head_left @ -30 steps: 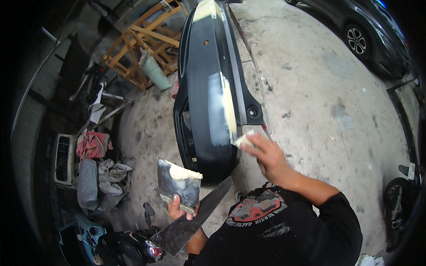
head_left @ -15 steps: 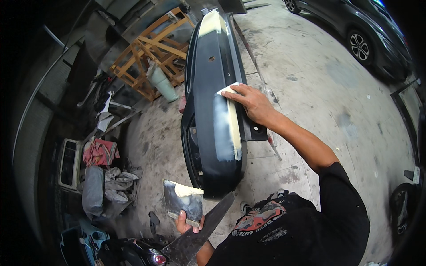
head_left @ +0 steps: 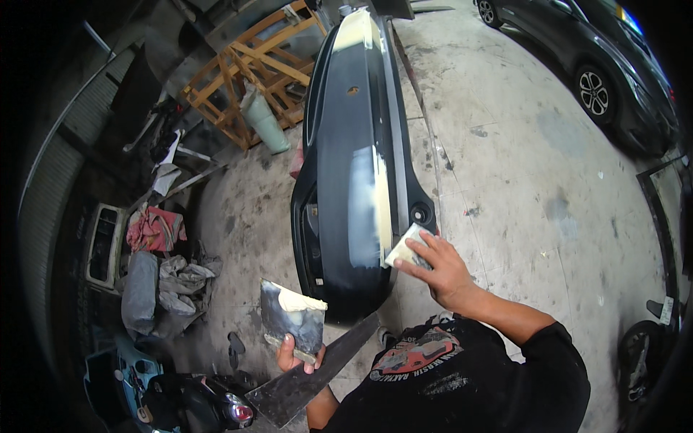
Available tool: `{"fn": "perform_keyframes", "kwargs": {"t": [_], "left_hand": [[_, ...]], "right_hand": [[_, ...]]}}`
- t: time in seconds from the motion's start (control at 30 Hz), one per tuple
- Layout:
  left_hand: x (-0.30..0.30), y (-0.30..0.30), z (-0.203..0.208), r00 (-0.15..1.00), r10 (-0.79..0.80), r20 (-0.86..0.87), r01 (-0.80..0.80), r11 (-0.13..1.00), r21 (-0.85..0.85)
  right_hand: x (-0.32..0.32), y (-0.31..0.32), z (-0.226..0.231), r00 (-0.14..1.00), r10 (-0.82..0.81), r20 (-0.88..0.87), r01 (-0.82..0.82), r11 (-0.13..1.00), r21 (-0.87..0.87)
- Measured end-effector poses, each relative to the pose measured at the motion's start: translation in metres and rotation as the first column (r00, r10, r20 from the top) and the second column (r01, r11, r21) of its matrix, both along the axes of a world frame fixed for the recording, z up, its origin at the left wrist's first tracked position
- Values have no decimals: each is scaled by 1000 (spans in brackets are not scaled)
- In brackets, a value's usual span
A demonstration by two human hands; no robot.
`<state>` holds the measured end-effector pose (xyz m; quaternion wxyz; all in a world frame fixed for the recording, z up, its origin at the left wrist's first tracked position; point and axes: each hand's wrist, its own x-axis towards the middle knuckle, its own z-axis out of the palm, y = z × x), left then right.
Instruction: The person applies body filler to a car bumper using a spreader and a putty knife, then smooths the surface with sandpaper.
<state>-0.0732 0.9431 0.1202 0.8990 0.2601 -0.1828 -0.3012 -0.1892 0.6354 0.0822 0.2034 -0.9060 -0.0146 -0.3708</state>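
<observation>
Down from the far end of the cream filler strip (head_left: 382,209) to its near end: that is how far the right hand (head_left: 451,274) has brought the pale spreader (head_left: 408,247) in half a second. Its fingers are closed on the spreader's right part, thumb along the near edge, covering some of the blade; the palm is hidden, the back of the hand faces up, and the bent elbow juts out to the right from a black sleeve (head_left: 545,353). Dark and long, the bumper (head_left: 343,130) runs up the middle of the view, its strip bordered on the left by a whitish patch (head_left: 363,209); whether the spreader's corner touches it, I cannot tell. At lower left, the left hand (head_left: 287,353) pinches the lower edge of a smeared board (head_left: 307,330) loaded with filler, thumb in front, other fingers partly out of sight. Below, a dark triangular panel (head_left: 317,386) covers that wrist; whether the hand grips it too is unclear. Beyond stands a wooden frame (head_left: 268,66), while the dark car (head_left: 629,108) at upper right is cut off by the black rim
</observation>
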Motion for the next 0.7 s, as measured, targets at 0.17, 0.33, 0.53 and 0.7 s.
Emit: {"fn": "perform_keyframes", "kwargs": {"t": [0.17, 0.33, 0.53, 0.7], "left_hand": [[-5, -14, 12, 997, 70, -22, -69, 996, 58], [-3, -8, 8, 1000, 30, -2, -30, 1000, 7], [-10, 2, -3, 990, 140, -29, -139, 989, 40], [-13, -2, 10, 992, 123, -40, -121, 992, 45]], "right_hand": [[54, -59, 36, 982, -119, 144, 108, 991, 79], [104, -98, 52, 969, -107, 223, 113, 993, -15], [94, -93, 61, 991, 79, 107, -77, 997, -25], [140, -148, 82, 976, -55, 210, 32, 993, 114]]}}
